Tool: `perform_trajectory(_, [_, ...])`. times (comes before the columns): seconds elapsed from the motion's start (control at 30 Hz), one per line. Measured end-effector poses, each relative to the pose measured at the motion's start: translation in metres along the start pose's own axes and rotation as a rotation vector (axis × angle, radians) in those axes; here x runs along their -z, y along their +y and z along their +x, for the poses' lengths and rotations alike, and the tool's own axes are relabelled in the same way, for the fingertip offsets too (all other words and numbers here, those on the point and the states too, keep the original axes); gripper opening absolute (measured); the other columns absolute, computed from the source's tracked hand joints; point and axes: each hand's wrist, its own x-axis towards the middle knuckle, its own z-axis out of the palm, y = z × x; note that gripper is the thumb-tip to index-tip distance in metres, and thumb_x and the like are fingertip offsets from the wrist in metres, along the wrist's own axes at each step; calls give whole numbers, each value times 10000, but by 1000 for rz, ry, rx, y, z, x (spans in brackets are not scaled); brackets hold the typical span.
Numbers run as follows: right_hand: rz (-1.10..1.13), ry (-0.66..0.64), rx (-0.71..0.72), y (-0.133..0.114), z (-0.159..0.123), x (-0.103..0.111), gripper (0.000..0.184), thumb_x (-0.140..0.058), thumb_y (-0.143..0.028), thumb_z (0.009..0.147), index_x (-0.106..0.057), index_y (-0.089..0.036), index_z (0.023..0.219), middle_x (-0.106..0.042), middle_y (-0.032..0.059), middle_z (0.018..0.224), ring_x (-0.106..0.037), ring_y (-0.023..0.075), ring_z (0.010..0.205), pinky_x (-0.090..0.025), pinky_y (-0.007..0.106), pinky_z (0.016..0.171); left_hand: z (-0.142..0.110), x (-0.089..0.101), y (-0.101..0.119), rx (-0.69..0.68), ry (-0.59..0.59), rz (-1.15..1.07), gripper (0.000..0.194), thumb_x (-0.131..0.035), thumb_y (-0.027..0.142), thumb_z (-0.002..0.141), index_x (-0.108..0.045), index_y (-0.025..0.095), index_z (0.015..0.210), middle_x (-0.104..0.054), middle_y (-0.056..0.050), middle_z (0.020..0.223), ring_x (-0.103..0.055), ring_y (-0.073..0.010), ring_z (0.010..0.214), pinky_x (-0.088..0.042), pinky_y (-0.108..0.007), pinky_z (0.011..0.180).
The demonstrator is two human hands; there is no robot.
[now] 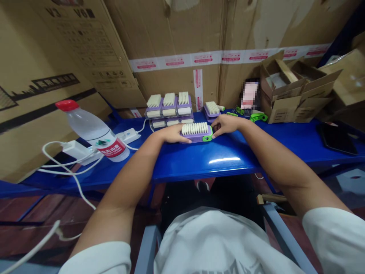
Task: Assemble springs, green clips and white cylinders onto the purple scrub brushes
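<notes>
A purple brush with cream bristles and a green end piece lies on the blue table, bristles up. My left hand presses against its left end. My right hand grips the right end, with fingers over the purple body near the green piece. Behind my left hand, several similar brushes are stacked in rows. Another purple brush sits just beyond my right hand. Small green plastic parts lie to the right of it.
A water bottle with a red cap leans at the table's left side, near a white power strip and a charger with white cables. An open cardboard box stands back right, and a dark tablet lies far right.
</notes>
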Motion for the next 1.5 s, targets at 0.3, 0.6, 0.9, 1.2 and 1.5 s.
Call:
perform_trajectory(0.3, [3, -2, -40, -2, 0, 0, 485, -910, -643, 730, -703, -204, 724, -695, -12, 684, -580, 165, 667, -387, 320, 667, -1, 1, -2, 31, 15, 49, 999, -867, 663, 749, -582, 273, 1624, -651, -115, 1650, -639, -399, 1481, -473, -487, 1243])
perform_trajectory(0.6, [2, -5, -54, -2, 0, 0, 476, -910, -631, 734, -704, -202, 726, -687, -12, 683, -581, 169, 675, -395, 323, 675, -1, 0, 0, 17, 11, 6, 971, -866, 654, 746, -597, 282, 1602, -670, -107, 1627, -633, -383, 1492, -480, -498, 1250])
perform_trajectory(0.9, [16, -7, -42, -1, 1, 0, 519, -906, -683, 715, -698, -207, 715, -682, -14, 678, -571, 164, 665, -383, 323, 667, -1, 0, 0, 40, 15, 11, 1000, -875, 665, 728, -598, 257, 1598, -664, -118, 1633, -636, -380, 1490, -478, -495, 1255])
perform_trajectory(1.2, [6, -7, -33, 2, 1, -1, 517, -896, -691, 733, -754, -197, 781, -695, -7, 702, -575, 165, 679, -396, 326, 676, -3, 1, 4, 79, 17, 35, 1024, -867, 666, 728, -576, 253, 1619, -627, -124, 1672, -612, -393, 1515, -469, -492, 1263])
perform_trajectory(1.5, [12, -11, -24, 1, 1, -1, 499, -906, -673, 735, -777, -195, 801, -718, -4, 705, -600, 170, 675, -400, 317, 664, -3, 0, 0, 57, 22, 44, 1025, -859, 672, 735, -566, 269, 1630, -641, -115, 1659, -619, -383, 1508, -468, -480, 1251])
